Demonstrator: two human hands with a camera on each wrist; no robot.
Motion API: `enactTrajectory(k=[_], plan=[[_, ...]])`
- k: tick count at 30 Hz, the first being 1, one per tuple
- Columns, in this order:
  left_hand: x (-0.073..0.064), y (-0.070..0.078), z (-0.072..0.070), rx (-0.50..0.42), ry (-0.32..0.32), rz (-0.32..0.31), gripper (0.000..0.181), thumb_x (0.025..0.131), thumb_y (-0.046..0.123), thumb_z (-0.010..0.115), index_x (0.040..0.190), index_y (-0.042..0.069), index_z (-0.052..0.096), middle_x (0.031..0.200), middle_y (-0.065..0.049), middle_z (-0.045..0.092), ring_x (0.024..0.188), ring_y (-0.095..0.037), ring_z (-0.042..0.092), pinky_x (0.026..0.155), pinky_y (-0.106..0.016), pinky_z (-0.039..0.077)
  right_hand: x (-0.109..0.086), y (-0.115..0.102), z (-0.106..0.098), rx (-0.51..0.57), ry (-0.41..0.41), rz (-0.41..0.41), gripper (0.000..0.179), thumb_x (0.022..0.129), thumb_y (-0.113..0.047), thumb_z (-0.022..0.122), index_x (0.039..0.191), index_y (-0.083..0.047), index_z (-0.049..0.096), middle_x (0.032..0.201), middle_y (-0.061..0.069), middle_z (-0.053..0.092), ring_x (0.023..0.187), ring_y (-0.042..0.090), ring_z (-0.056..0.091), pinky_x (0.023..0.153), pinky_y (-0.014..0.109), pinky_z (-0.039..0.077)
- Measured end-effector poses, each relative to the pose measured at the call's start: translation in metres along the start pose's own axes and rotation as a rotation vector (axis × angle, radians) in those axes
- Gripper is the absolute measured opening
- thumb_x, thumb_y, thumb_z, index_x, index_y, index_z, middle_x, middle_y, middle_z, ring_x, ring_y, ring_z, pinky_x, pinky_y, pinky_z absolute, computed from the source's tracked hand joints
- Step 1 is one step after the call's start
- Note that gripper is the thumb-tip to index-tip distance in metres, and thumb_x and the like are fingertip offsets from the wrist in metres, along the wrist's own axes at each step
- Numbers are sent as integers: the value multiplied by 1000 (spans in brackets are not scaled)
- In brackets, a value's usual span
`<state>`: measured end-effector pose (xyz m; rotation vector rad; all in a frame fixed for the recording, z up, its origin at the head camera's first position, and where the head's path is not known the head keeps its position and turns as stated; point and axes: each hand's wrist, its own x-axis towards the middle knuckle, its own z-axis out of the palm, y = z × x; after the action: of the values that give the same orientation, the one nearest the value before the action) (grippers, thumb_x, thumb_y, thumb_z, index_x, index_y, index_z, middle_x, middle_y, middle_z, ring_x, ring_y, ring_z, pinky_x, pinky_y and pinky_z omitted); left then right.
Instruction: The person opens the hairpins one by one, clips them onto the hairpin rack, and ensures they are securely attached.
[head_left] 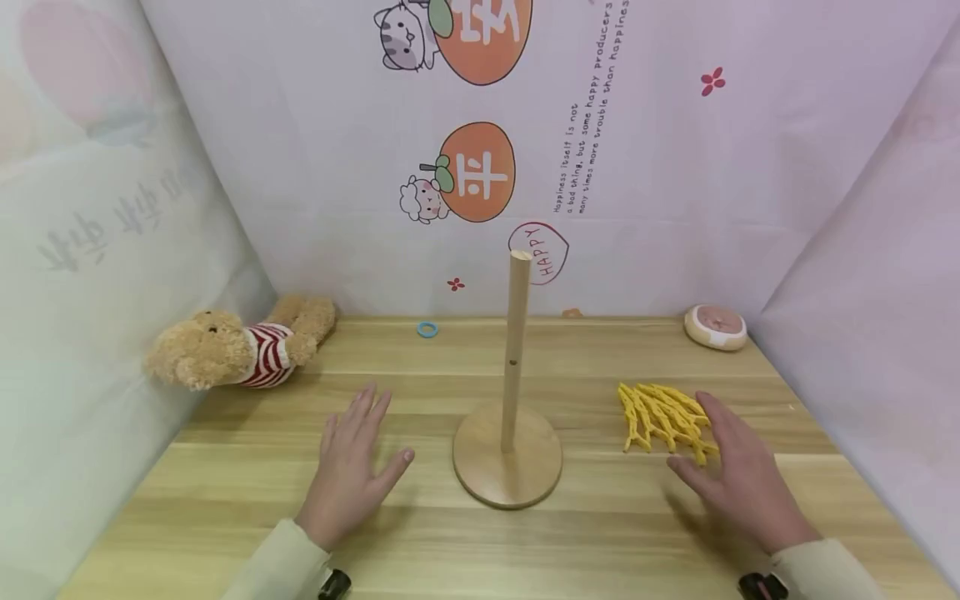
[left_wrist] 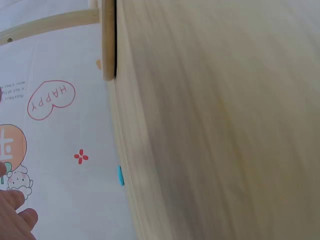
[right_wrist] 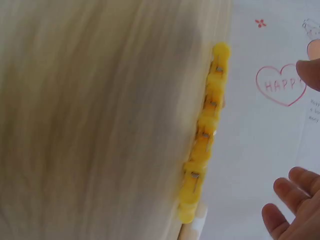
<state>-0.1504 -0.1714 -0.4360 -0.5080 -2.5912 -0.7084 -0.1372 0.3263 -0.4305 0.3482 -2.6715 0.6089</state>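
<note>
In the head view, several yellow clothespins (head_left: 660, 414) lie side by side on the right of the table. My right hand (head_left: 742, 479) is just beside them, thumb and fingers spread, holding nothing. From the right wrist, the clothespins (right_wrist: 204, 135) appear edge-on with small metal springs, apart from the fingers (right_wrist: 292, 197). A wooden stand, with a round base (head_left: 480, 467) and an upright post (head_left: 516, 325), occupies the middle. To its left, my left hand (head_left: 351, 475) hovers with spread fingers and nothing in it. The left wrist view catches only some fingertips (left_wrist: 15, 200).
At the back left lies a teddy bear (head_left: 266, 354) in a striped top. A small blue ring (head_left: 427, 329) is near the table's back edge. A round pink-and-white object (head_left: 716, 327) sits at the back right corner. Printed white cloth (head_left: 637, 250) encloses the table (head_left: 600, 533).
</note>
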Motion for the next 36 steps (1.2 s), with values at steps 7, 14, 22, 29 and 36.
enactTrajectory(k=[7, 14, 22, 29, 36], plan=[[2, 7, 11, -110, 1, -30, 75, 94, 36, 68, 155, 6, 36, 162, -16, 29, 148, -36, 27, 115, -70, 11, 4, 16, -4, 28, -19, 58, 84, 91, -28, 76, 154, 1, 29, 146, 34, 40, 121, 56, 44, 95, 74, 35], [2, 13, 27, -213, 2, -42, 72, 94, 28, 71, 153, 3, 38, 161, -16, 30, 146, -37, 32, 114, -71, 16, 6, 37, -9, 3, -27, 114, 68, 93, -26, 74, 143, 7, 42, 135, 31, 48, 107, 47, 53, 81, 66, 46], [5, 18, 37, -316, -65, -96, 75, 94, 29, 72, 157, 15, 33, 164, -7, 28, 147, -35, 30, 115, -61, 28, 11, 55, -6, 51, -90, 241, 74, 97, -38, 68, 146, 9, 38, 137, 34, 46, 112, 48, 50, 82, 66, 45], [14, 24, 49, -406, -182, -138, 74, 94, 29, 72, 157, 18, 34, 158, -4, 39, 141, -28, 42, 113, -55, 36, 21, 76, -7, 84, -174, 317, 81, 98, -45, 64, 149, 9, 32, 138, 34, 45, 115, 48, 48, 81, 62, 48], [22, 31, 65, -526, -259, -119, 66, 96, 29, 69, 153, 12, 40, 152, -3, 47, 133, -26, 49, 108, -49, 44, 26, 96, -3, 140, -239, 388, 87, 97, -50, 63, 146, 15, 33, 132, 35, 50, 112, 47, 54, 85, 59, 49]])
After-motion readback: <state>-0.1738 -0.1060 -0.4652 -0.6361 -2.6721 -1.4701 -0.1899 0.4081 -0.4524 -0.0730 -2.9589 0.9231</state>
